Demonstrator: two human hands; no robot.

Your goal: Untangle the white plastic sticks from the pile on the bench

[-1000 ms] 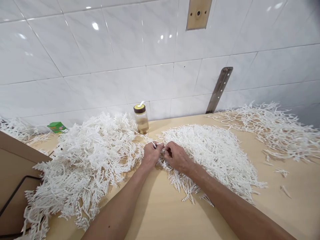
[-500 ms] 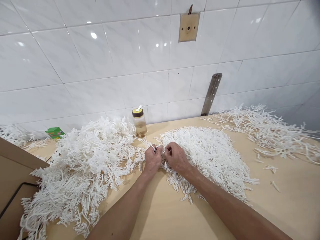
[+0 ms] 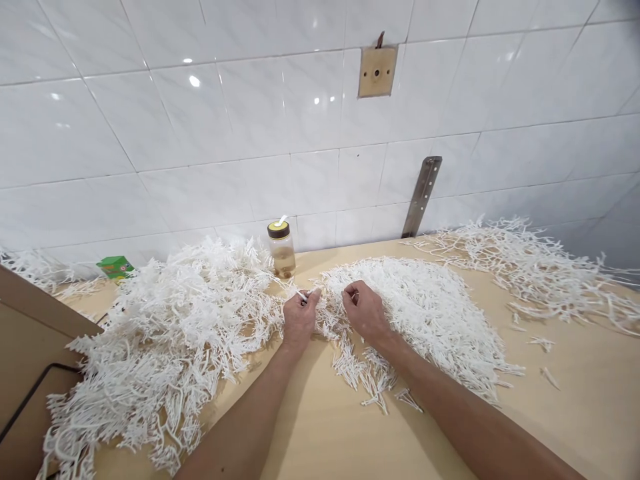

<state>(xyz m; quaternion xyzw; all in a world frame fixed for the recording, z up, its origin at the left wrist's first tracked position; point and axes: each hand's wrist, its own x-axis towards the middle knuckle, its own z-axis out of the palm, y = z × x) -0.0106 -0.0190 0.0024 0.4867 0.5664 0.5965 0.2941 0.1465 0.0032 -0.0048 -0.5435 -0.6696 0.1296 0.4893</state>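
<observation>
Between the thumb and fingers of my left hand (image 3: 299,321) is a white branching strand (image 3: 303,295), which looks like soft plastic. My right hand (image 3: 367,313) is curled in a pinch a short way to the right, apart from the left. Whatever is in its fingertips, if anything, is too small to make out. A large tangled heap of long white strands (image 3: 170,333) lies left of my hands. Under and beyond my right hand spreads a flatter pile of short white pieces (image 3: 430,313), some scattered toward me.
A clear jar (image 3: 284,257) with a dark and yellow lid holds brownish liquid by the tiled wall. More white strands (image 3: 545,267) lie at the right. A green box (image 3: 115,267) and a brown cardboard panel (image 3: 35,347) are on the left. A metal bracket (image 3: 423,197) leans upright behind.
My right hand has moved right, away from my left hand, which keeps the strand and has shifted slightly left. The view has tilted up a little.
</observation>
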